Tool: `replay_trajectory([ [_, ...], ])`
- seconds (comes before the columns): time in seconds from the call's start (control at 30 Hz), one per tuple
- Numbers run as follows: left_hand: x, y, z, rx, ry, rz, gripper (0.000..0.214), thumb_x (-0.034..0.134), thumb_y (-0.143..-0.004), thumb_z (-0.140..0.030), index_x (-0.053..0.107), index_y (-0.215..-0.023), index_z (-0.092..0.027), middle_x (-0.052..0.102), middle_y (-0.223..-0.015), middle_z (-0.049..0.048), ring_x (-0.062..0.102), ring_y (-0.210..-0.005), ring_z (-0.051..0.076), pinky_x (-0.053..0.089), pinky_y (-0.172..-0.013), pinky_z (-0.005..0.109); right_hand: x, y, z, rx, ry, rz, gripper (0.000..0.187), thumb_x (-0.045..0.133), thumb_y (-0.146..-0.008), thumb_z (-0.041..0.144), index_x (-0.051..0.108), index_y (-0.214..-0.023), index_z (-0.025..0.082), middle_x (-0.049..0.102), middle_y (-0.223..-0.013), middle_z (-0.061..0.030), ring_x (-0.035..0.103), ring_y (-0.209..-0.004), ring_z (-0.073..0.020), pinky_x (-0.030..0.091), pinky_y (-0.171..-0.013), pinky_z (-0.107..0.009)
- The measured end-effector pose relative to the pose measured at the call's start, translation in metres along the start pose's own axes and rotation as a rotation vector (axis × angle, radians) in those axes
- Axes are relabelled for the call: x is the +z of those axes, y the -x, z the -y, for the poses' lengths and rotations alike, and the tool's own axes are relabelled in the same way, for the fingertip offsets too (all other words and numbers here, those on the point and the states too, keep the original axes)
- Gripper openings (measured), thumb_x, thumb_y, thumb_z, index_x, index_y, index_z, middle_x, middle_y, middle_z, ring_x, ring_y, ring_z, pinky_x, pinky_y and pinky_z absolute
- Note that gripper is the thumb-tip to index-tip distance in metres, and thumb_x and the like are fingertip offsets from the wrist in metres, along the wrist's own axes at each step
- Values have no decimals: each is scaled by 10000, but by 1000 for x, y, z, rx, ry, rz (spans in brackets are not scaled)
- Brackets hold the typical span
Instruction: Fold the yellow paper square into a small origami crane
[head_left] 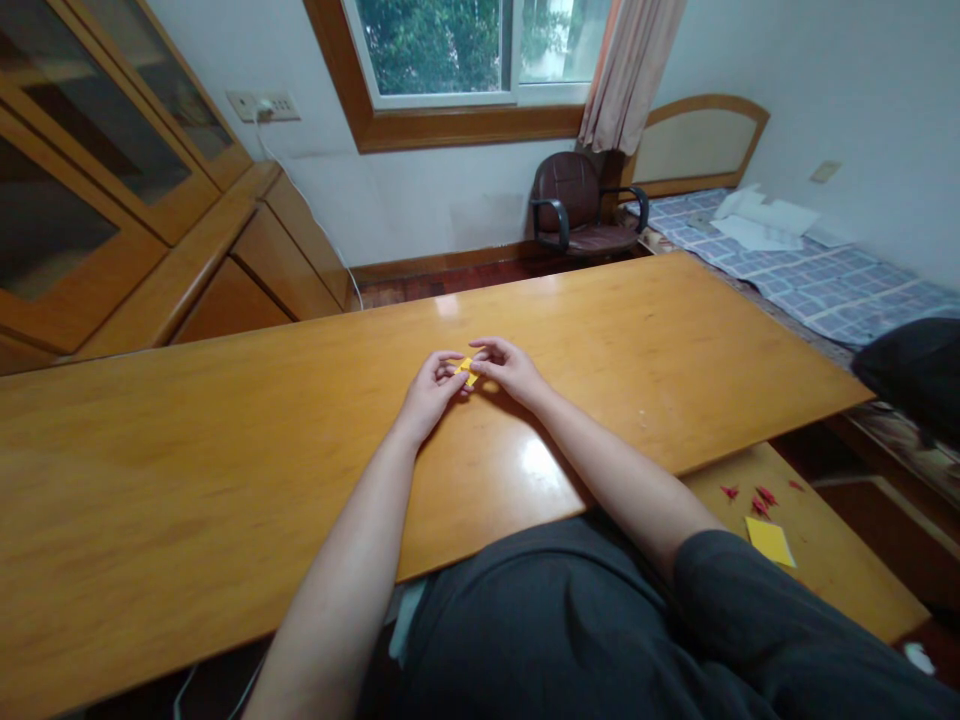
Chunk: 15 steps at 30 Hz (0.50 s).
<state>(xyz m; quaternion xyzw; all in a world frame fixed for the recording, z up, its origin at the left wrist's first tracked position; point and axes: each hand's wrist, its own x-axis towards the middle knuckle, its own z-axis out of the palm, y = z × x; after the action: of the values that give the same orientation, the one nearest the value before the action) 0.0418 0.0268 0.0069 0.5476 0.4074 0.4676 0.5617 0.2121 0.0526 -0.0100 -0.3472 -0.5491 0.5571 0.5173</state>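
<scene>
Between my two hands is a small piece of folded yellow paper, held just over the wooden table. My left hand pinches its left side between thumb and fingers. From the right, my right hand grips the paper the same way, its index finger arched above it. Fingers cover much of the paper, so its exact folds cannot be made out.
On a lower wooden surface at right lie several small red folded-paper pieces and a stack of yellow paper. A brown armchair stands beyond the table. A bed is at right, a wooden cabinet at left.
</scene>
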Motion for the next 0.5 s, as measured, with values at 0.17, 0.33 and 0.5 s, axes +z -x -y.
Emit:
replay_trajectory([
  [0.17, -2, -2, 1, 35, -21, -40, 352, 722, -755, -357, 527, -1005, -204, 628, -799, -17, 655, -646, 112, 533, -613, 236, 0, 0, 0, 4, -35, -12, 496, 791, -656, 347, 609, -1092, 195, 654, -863, -10, 627, -783, -138, 529, -755, -283],
  [0.33, -1, 0, 1, 57, -62, 6, 324, 714, -775, -359, 544, -1000, -199, 629, -811, -15, 662, -666, 119, 543, -620, 247, -1, 2, 6, 8, -46, 0, 500, 795, -667, 349, 598, -1100, 196, 681, -827, -4, 629, -728, -130, 527, -716, -270],
  [0.5, 0, 1, 4, 33, -61, 34, 297, 703, -790, -382, 541, -943, -186, 651, -777, -3, 673, -669, 133, 550, -643, 267, 0, 4, 8, 23, -68, -6, 511, 802, -668, 350, 594, -1111, 203, 690, -825, 0, 632, -724, -130, 527, -708, -267],
])
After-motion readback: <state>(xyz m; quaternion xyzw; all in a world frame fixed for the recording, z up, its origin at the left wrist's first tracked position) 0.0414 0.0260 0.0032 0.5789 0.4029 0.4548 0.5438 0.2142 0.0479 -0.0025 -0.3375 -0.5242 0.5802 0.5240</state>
